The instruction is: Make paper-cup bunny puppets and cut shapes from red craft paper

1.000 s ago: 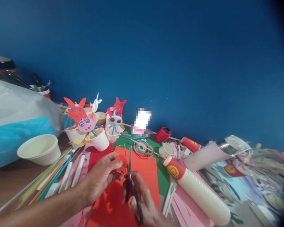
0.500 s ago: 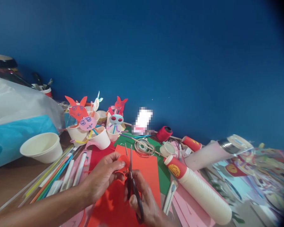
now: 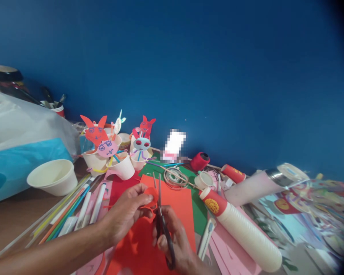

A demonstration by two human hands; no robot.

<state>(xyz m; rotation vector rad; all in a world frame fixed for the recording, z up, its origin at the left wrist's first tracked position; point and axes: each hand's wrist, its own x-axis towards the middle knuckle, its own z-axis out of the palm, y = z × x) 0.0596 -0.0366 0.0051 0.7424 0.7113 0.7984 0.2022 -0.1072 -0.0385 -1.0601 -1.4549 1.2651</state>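
Note:
Between the thumb and fingers of my left hand [image 3: 132,208] is a small rounded piece of red paper [image 3: 151,195]. My right hand [image 3: 176,238] grips dark-handled scissors [image 3: 159,202], their blades pointing away from me and slightly parted. The blades stand right beside the paper's right edge; whether they touch it I cannot tell. Beneath both hands lies a sheet of orange-red paper [image 3: 177,200], with a green sheet [image 3: 199,214] partly under it.
Paper cups with animal-face figures [image 3: 107,149] stand back left, near a white paper bowl [image 3: 53,177]. Markers [image 3: 97,202] lie left of my arm. At right are a stack of paper cups [image 3: 246,233], a cutter knife [image 3: 206,238] and a bottle [image 3: 255,187]. A blue wall rises behind.
The whole view has shifted slightly. My hands keep nearly the same pose, and the scissor blades look a little closer together beside the red paper piece.

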